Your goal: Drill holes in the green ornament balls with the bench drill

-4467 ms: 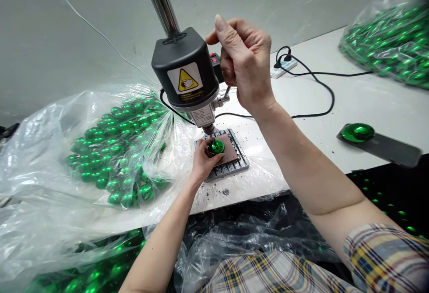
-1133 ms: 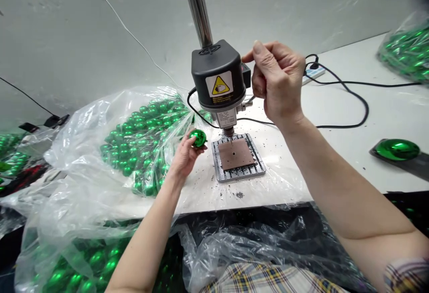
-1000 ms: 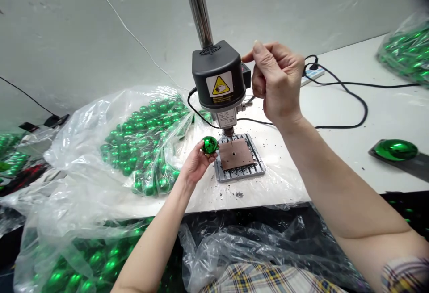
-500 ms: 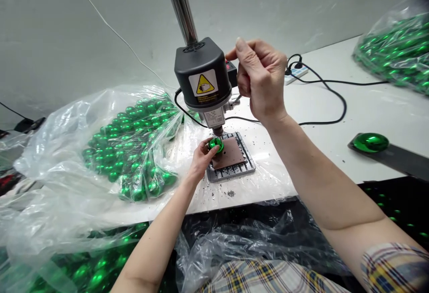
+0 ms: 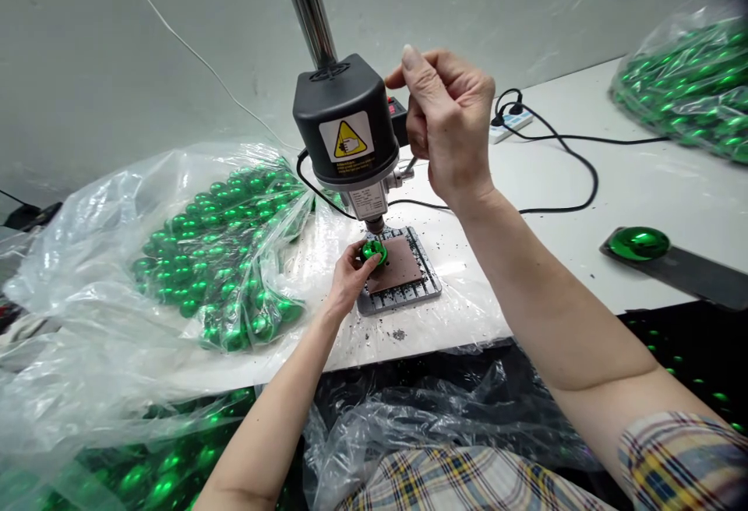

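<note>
Left grip [image 5: 349,275] on ball [image 5: 372,251], bag [image 5: 216,254] beside, power strip [image 5: 509,128] behind

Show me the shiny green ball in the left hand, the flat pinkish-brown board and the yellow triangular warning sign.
Shiny green ball [image 5: 375,249]: head view, middle of exposed surface.
Flat pinkish-brown board [image 5: 400,265]: head view, bare top face.
Yellow triangular warning sign [image 5: 349,140]: head view, its middle.

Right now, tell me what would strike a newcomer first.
Probably the drill press at centre, with its yellow warning triangle. Near its chuck, the left hand holds a green ball; the right hand is raised beside the motor housing. A clear plastic bag of green balls lies left.
</note>
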